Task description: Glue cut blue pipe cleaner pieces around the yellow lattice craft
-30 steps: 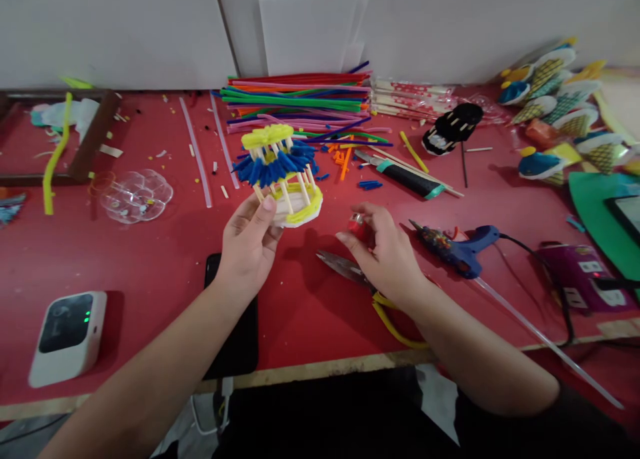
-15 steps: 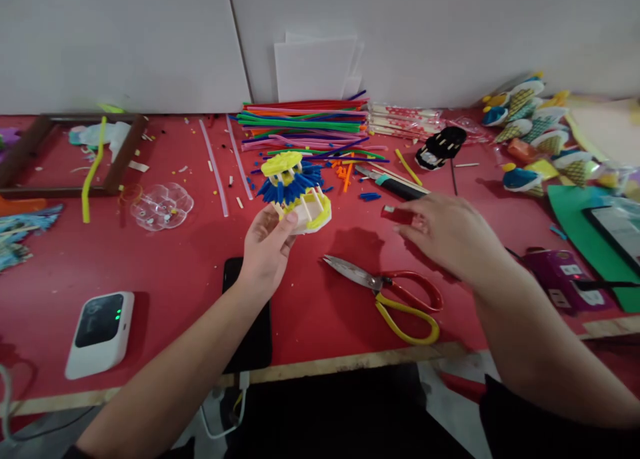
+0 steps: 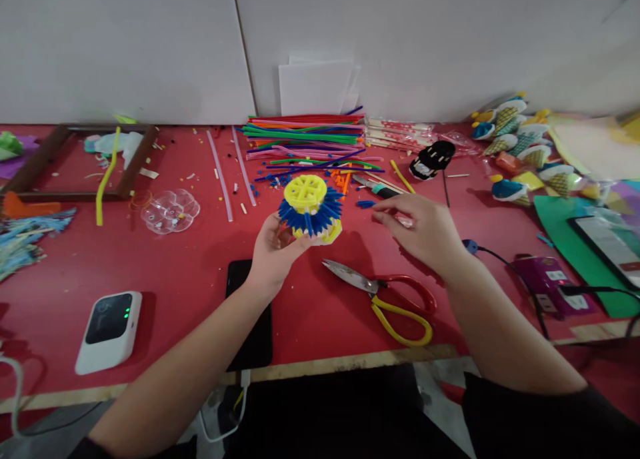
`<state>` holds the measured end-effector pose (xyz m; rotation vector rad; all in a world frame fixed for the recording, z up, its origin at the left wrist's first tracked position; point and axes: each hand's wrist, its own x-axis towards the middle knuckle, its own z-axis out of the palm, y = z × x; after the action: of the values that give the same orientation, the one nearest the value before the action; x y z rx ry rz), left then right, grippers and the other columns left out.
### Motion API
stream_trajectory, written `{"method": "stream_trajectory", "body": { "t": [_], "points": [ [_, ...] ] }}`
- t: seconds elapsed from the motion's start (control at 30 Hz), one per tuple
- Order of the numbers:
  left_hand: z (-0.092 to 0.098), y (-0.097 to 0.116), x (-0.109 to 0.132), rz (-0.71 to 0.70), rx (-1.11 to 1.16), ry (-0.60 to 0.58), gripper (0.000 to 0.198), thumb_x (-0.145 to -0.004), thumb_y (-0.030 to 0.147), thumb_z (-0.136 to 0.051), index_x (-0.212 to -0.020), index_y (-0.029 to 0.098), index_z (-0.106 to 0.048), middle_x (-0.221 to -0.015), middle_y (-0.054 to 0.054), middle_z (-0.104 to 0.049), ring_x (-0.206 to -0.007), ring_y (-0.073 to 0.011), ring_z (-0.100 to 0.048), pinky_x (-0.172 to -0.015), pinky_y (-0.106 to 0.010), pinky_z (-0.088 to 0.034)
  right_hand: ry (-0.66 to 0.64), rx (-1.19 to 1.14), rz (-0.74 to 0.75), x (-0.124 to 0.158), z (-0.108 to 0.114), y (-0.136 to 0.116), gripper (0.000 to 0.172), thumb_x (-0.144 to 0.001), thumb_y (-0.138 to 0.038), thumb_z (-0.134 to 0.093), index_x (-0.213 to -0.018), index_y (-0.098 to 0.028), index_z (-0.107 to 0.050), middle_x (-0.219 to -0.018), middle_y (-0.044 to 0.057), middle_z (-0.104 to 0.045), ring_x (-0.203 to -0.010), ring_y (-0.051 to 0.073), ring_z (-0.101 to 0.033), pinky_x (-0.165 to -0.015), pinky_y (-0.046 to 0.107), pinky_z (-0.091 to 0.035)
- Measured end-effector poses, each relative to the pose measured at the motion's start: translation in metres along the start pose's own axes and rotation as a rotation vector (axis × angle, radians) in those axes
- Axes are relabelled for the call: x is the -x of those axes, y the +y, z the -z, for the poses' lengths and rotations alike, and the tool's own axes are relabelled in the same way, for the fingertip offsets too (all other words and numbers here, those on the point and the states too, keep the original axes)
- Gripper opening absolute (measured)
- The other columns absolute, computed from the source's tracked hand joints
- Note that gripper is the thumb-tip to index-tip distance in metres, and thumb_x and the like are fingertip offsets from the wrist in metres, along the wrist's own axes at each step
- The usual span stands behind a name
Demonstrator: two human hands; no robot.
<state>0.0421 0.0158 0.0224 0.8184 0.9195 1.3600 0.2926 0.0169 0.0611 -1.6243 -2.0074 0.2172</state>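
Observation:
My left hand [image 3: 275, 252] grips a small craft model [image 3: 307, 209] by its base, its yellow wheel-like top facing up over a ring of blue spikes and a yellow-edged white base. My right hand [image 3: 417, 229] hovers to the right of it, fingers curled over a small clear and reddish item [image 3: 404, 220] that is mostly hidden. Below the hands lie scissors [image 3: 373, 287] with one red and one yellow handle. Just beyond my right hand is a utility knife [image 3: 385, 190] beside blue snippets [image 3: 367, 204].
Colourful pipe cleaners [image 3: 305, 136] are stacked at the back, with a black model [image 3: 433, 159] to their right. A phone [image 3: 257, 332] lies under my left forearm. A white device [image 3: 109, 332], clear tray [image 3: 171, 211] and brown frame [image 3: 143, 159] are leftward; a purple box [image 3: 547, 279] is rightward.
My left hand has turned the model, so its yellow top now faces the camera and its base shows less. My right hand has shifted slightly left, and the red item shows less.

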Motion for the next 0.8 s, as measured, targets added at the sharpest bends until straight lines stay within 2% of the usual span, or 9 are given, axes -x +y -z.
{"method": "stream_trajectory", "body": {
  "t": [0.1,0.2,0.3,0.4,0.57,0.67,0.73,0.8],
  "points": [
    [0.000,-0.001,0.002,-0.028,-0.033,-0.058,0.051,-0.052,0.020,-0.095,-0.094,0.023,-0.067,-0.103,-0.001,-0.073,-0.093,-0.0155,-0.069,-0.086,-0.027,-0.055,0.063,-0.343,0.052,0.008,-0.010,-0.029,0.015,-0.090,-0.036,-0.064,-0.091,-0.026,-0.075,-0.091,0.005,-0.077,-0.083,0.022,-0.071,-0.076,0.036,-0.056],
    [-0.001,0.001,0.003,-0.050,-0.039,-0.119,0.052,-0.053,0.019,-0.095,-0.097,0.024,-0.069,-0.104,-0.001,-0.073,-0.094,-0.0151,-0.069,-0.087,-0.026,-0.055,0.046,-0.455,0.070,0.010,-0.021,-0.044,0.017,-0.089,-0.038,-0.066,-0.088,-0.024,-0.074,-0.086,0.004,-0.076,-0.078,0.019,-0.068,-0.071,0.033,-0.055],
    [-0.002,0.002,0.002,-0.023,-0.059,-0.116,0.056,-0.050,0.018,-0.096,-0.097,0.023,-0.068,-0.107,-0.001,-0.072,-0.092,-0.0148,-0.068,-0.087,-0.027,-0.055,0.051,-0.475,0.109,0.009,-0.027,-0.047,0.016,-0.090,-0.036,-0.066,-0.084,-0.023,-0.074,-0.081,0.003,-0.073,-0.073,0.017,-0.065,-0.067,0.030,-0.053],
    [-0.003,0.004,0.002,0.002,-0.100,-0.113,0.053,-0.052,0.022,-0.095,-0.096,0.022,-0.066,-0.107,-0.003,-0.071,-0.093,-0.0165,-0.069,-0.086,-0.029,-0.056,0.089,-0.473,0.139,0.009,-0.031,-0.045,0.015,-0.089,-0.033,-0.068,-0.080,-0.022,-0.072,-0.077,0.002,-0.070,-0.068,0.015,-0.063,-0.062,0.028,-0.050],
    [0.000,0.003,0.003,0.112,-0.151,-0.134,0.060,-0.050,0.031,-0.097,-0.098,0.020,-0.063,-0.112,-0.006,-0.067,-0.091,-0.0180,-0.068,-0.079,-0.029,-0.057,0.121,-0.477,0.047,0.014,-0.037,-0.042,0.017,-0.090,-0.035,-0.065,-0.082,-0.022,-0.072,-0.079,0.004,-0.069,-0.072,0.017,-0.063,-0.060,0.029,-0.049],
    [0.002,0.001,0.003,0.178,-0.073,-0.131,0.067,-0.053,0.047,-0.095,-0.105,0.022,-0.061,-0.116,-0.007,-0.064,-0.095,-0.0193,-0.067,-0.073,-0.028,-0.058,0.119,-0.462,0.026,0.018,-0.036,-0.038,0.017,-0.091,-0.035,-0.065,-0.082,-0.022,-0.071,-0.078,0.003,-0.068,-0.068,0.016,-0.061,-0.058,0.028,-0.047],
    [0.001,0.002,0.003,0.269,0.013,-0.117,0.072,-0.060,0.063,-0.086,-0.113,0.024,-0.058,-0.114,-0.008,-0.065,-0.093,-0.0206,-0.068,-0.070,-0.030,-0.059,0.128,-0.421,0.081,0.021,-0.036,-0.035,0.014,-0.092,-0.031,-0.064,-0.082,-0.022,-0.069,-0.078,0.003,-0.067,-0.067,0.015,-0.061,-0.058,0.028,-0.049],
    [-0.002,0.007,0.003,0.385,0.090,-0.114,0.071,-0.068,0.071,-0.075,-0.117,0.024,-0.055,-0.108,-0.008,-0.067,-0.088,-0.0208,-0.070,-0.070,-0.033,-0.061,0.164,-0.345,0.181,0.023,-0.036,-0.033,0.011,-0.092,-0.024,-0.062,-0.083,-0.022,-0.067,-0.080,0.003,-0.068,-0.071,0.016,-0.065,-0.062,0.028,-0.052]
  ]
}}
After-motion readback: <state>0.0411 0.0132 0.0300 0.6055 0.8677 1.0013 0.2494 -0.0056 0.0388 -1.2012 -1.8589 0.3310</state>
